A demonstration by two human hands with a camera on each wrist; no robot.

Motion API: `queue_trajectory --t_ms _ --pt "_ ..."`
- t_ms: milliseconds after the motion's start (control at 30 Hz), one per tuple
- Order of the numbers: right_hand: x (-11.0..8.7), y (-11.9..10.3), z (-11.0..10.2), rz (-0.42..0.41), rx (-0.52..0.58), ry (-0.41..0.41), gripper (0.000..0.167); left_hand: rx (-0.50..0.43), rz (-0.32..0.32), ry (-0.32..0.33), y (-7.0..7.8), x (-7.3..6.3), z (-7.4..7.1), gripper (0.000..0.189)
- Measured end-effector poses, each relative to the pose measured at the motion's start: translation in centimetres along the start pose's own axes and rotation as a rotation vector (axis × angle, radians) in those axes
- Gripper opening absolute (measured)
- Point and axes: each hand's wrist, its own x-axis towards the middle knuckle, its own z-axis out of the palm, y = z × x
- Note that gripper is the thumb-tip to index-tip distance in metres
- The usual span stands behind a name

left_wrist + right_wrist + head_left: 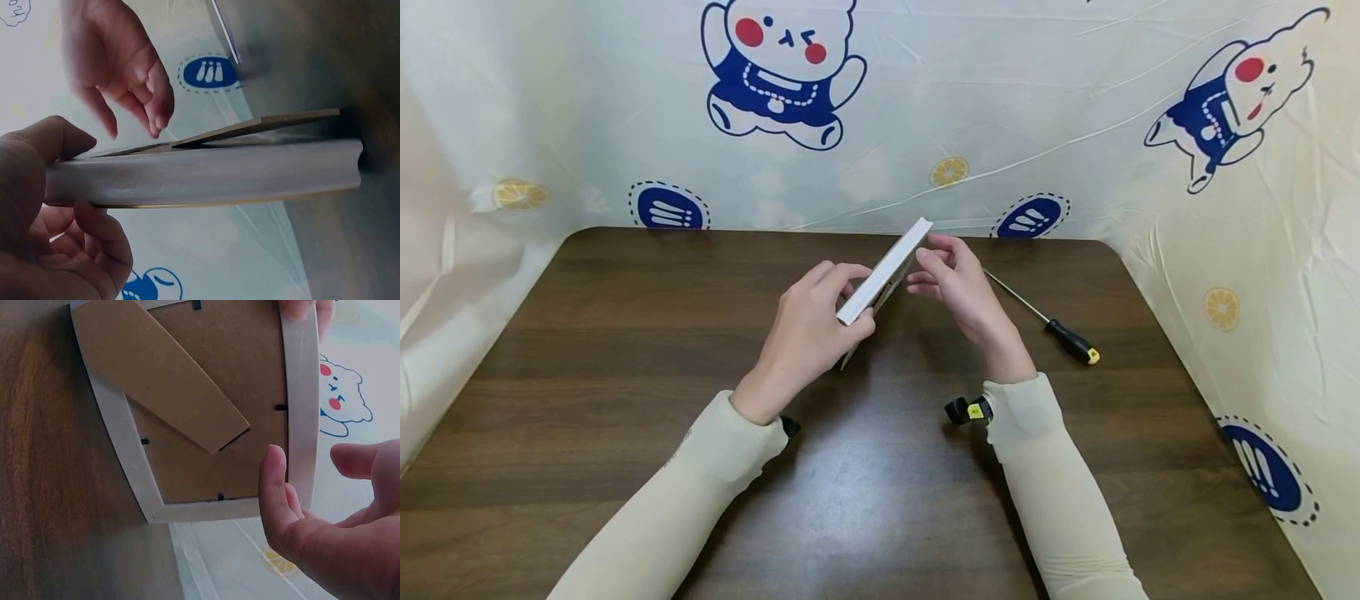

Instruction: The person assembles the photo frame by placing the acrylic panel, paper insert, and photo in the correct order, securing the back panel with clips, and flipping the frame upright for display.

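Note:
A white picture frame [886, 272] is held up on its edge over the table. My left hand [805, 323] grips it by one side, thumb on one face and fingers on the other. In the right wrist view the frame's back shows a brown backing board [215, 344], small black tabs around the rim and a brown easel stand [169, 375] tilted slightly out. My right hand [961, 287] is at the back of the frame with its fingers loosely bent and nothing between them. Its fingertips [273, 464] overlap the frame's corner area in that view.
A screwdriver [1070, 340] with a black and yellow handle lies on the dark wooden table [625, 375], right of my right hand. A pale curtain [895, 108] with cartoon prints hangs around the table's back and sides.

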Motion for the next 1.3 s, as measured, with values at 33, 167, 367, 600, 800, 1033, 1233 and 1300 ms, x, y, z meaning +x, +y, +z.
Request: queue_trajectory --t_ms 33,167,367,600,800,1033,1233,1300 --pt "0.0 0.0 0.0 0.000 0.006 0.001 0.057 -0.006 0.002 -0.011 0.1 -0.1 0.1 0.042" --pt "0.0 0.0 -0.1 0.005 0.012 0.013 0.059 -0.034 0.001 -0.067 0.6 -0.2 0.3 0.045" --pt "-0.2 0.1 -0.4 0.031 -0.037 0.028 0.063 -0.061 -0.012 -0.158 1.2 -0.3 0.6 0.053" --pt "-0.3 0.0 -0.8 0.078 -0.103 0.043 0.072 -0.078 0.016 -0.216 1.5 -0.5 1.0 0.057" --pt "0.0 0.1 -0.9 0.107 -0.140 0.048 0.071 -0.085 0.019 -0.265 1.7 -0.7 1.2 0.064" --pt "0.3 0.5 -1.3 0.132 -0.157 0.043 0.064 -0.141 0.014 -0.346 1.5 -0.5 1.3 0.068" --pt "0.5 0.8 -1.6 0.152 -0.156 0.027 0.060 -0.194 0.008 -0.405 0.9 -0.3 0.9 0.066" --pt "0.6 0.9 -1.6 0.159 -0.159 0.022 0.059 -0.193 -0.007 -0.413 0.5 -0.2 0.8 0.066"
